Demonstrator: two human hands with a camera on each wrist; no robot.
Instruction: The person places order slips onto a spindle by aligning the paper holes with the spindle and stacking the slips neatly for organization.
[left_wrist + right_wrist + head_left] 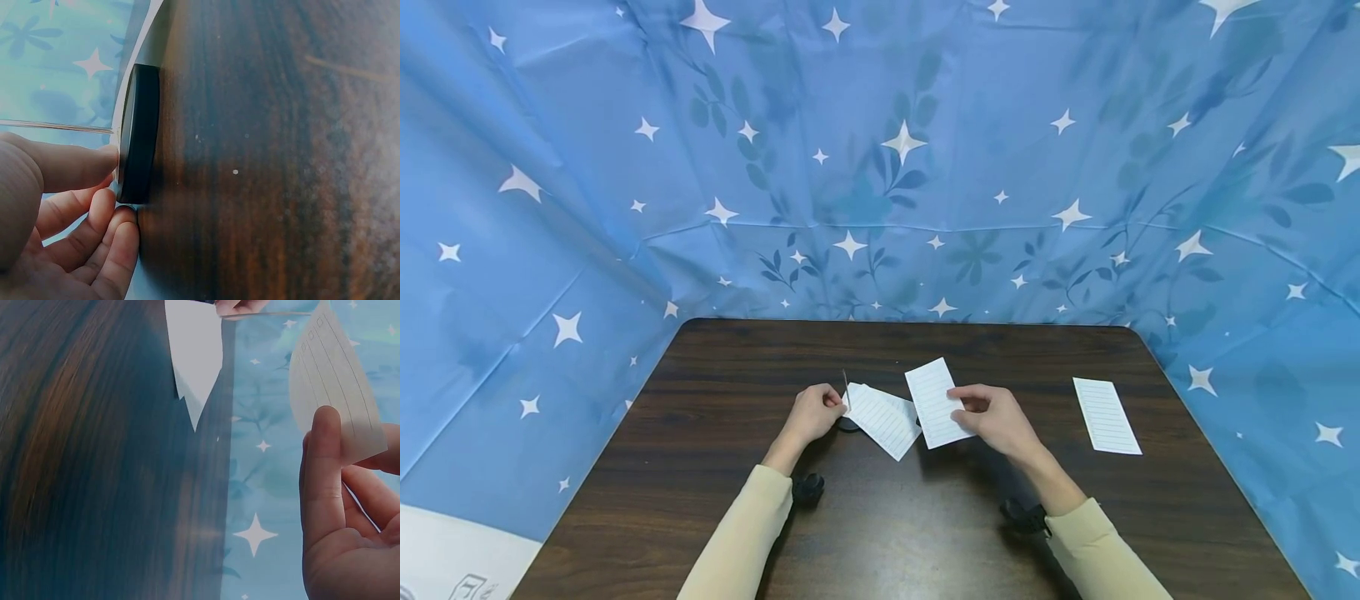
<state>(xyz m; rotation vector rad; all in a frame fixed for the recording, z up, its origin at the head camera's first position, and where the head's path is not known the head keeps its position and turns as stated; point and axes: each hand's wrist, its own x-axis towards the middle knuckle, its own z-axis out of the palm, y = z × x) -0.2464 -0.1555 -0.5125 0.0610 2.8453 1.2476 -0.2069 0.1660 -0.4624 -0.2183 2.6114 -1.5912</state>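
Observation:
A paper spike stands on the table, with a thin metal needle (847, 390) rising from a round black base (142, 134). My left hand (814, 413) holds it at the edge of the base, thumb on the top side and the other fingers curled below. Lined white sheets (883, 422) lie fanned on the base, one corner by the needle. Just right of them, my right hand (1000, 419) pinches another lined sheet (934, 403) by its right edge, thumb on one face and fingers on the other. This sheet bends slightly in the right wrist view and is raised off the table.
One more lined sheet (1107, 416) lies flat toward the right side of the dark wooden table (700, 467). A blue curtain with white stars (850, 167) hangs behind the far edge. Something white with printing (460, 550) shows at lower left.

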